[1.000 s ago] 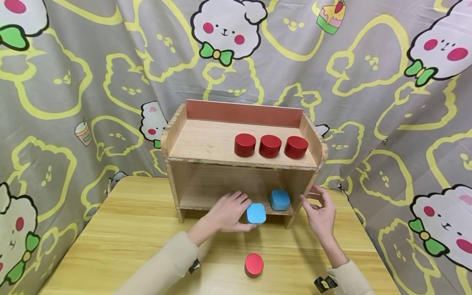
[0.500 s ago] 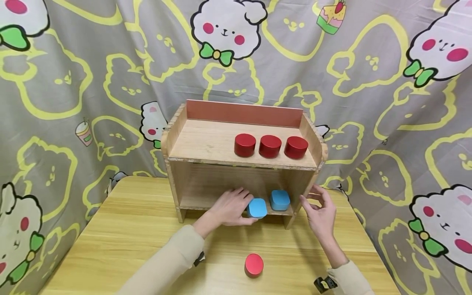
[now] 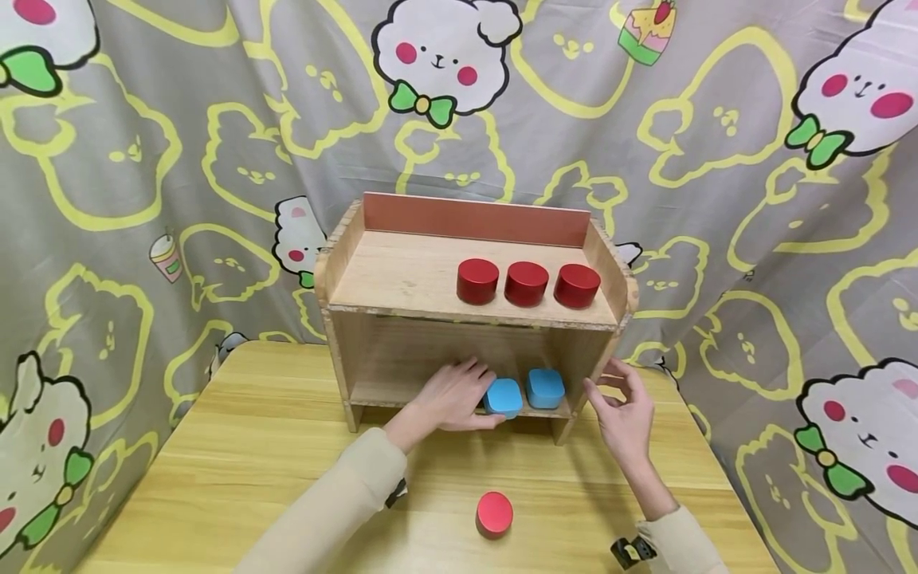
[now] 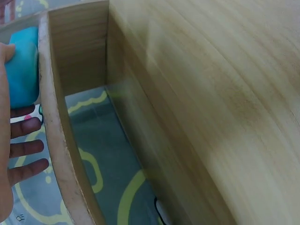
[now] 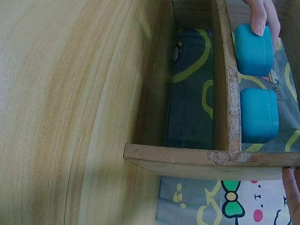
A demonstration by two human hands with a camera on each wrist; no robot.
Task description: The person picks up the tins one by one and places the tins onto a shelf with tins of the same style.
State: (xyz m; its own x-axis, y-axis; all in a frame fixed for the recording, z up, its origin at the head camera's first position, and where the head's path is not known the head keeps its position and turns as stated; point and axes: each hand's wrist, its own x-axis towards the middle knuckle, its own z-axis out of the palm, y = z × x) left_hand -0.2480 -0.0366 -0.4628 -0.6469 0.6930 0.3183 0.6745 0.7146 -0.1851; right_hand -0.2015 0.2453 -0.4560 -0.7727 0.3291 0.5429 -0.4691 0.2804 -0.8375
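Note:
My left hand [image 3: 455, 396] holds a blue rounded-square tin [image 3: 504, 396] at the front of the lower board of a wooden shelf [image 3: 402, 279]. In the left wrist view, its thumb lies on the tin [image 4: 23, 70] while other fingers spread beneath. A second blue tin [image 3: 545, 388] stands to the right on the same board, with a small gap between them in the right wrist view. My right hand [image 3: 627, 413] touches the outside of the shelf's right side panel [image 5: 211, 157], fingers lightly bent. Its fingertips [image 5: 291, 187] show at that panel's edge.
Three red round tins [image 3: 527, 284] stand in a row on the upper board, toward the right. Another red tin [image 3: 494, 514] sits on the wooden table [image 3: 237, 446] in front of the shelf. A patterned curtain [image 3: 459, 151] hangs behind and at both sides.
My left hand has carried the blue tin away from me and slightly right, from in front of the shelf onto or just over the lower board. My right hand has stayed put.

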